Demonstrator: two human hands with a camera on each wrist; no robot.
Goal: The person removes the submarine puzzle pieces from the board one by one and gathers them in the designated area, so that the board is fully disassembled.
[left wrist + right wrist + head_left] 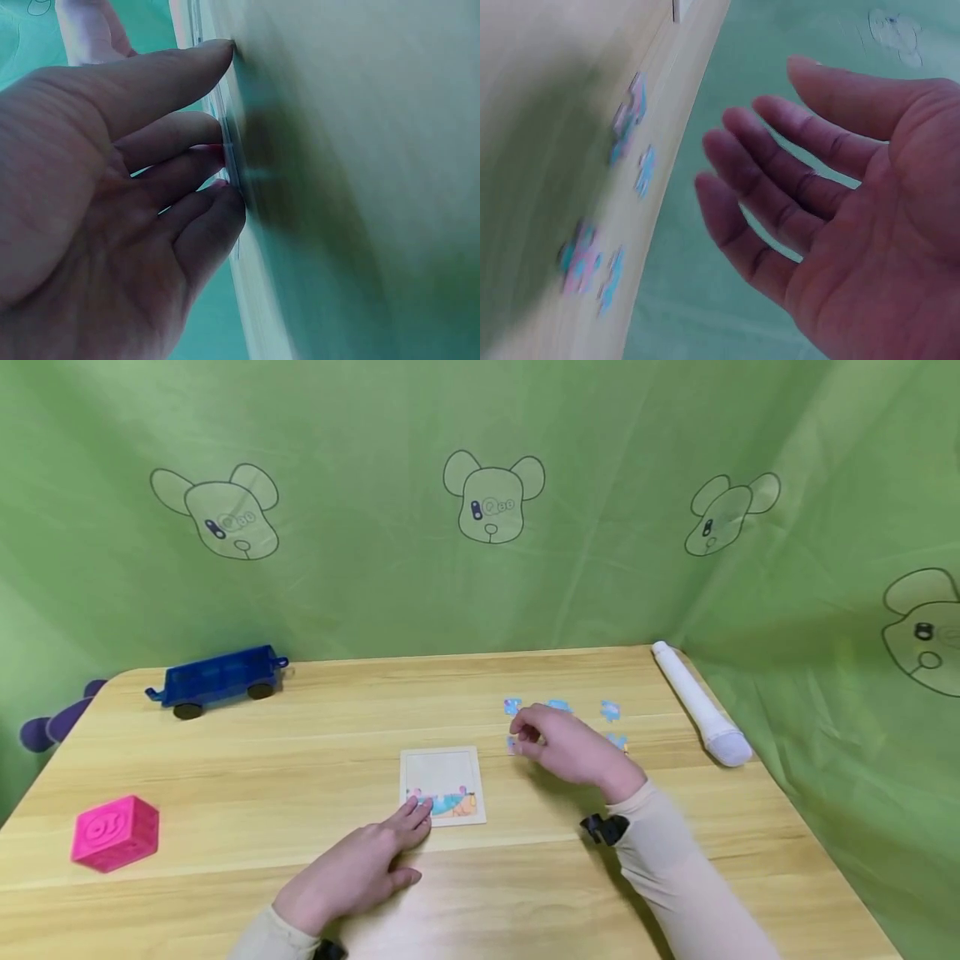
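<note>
Right under the left hand's reach, the puzzle board (441, 772) takes straight fingertips from that left hand (356, 866)! Right hand (570, 747) hovers empty, fingers loosely bent, among puzzle pieces (611, 710). Beyond it, a white microphone (693, 697); left of the hands, pink cube (116, 833), farther off blue wagon (221, 681).

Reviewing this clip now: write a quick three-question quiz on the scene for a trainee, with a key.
1. What do the fingers of the left hand touch?
a) the blue wagon
b) the puzzle board
c) the white microphone
2. True or false: the right hand rests on the puzzle board.
3. Fill in: the cube on the left of the table is ____.

Key: 1 b; 2 false, it is by the loose puzzle pieces; 3 pink.
</note>
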